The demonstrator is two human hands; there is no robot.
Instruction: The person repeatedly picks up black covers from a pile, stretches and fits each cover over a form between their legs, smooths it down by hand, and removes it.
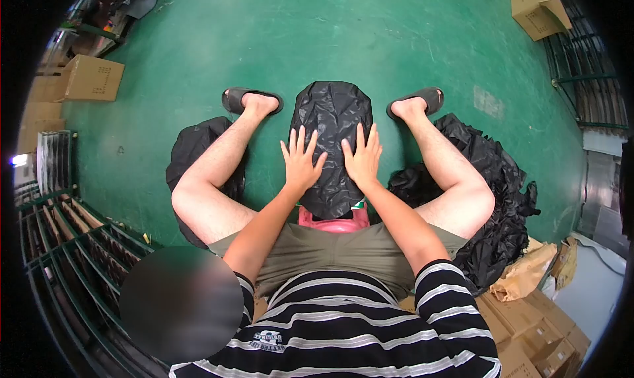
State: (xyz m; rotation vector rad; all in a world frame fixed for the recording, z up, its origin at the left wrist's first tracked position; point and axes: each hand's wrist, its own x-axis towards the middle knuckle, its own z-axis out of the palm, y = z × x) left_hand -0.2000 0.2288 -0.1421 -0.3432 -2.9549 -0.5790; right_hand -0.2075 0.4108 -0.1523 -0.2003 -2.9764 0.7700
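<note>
Grip unclenched — left hand (303, 164) and right hand (362, 160) rest with fingers spread on creased black plastic (333, 110). Even pressure — left and right alike — should smooth it best.

We're up at the wearer's head, one wide view angled steeply down and forward! Shirt (343, 332) nearest below, floor (317, 34) stretching away up top.

Black bundle (332, 114), green floor (422, 34), white-striped black shirt (356, 342).
</note>
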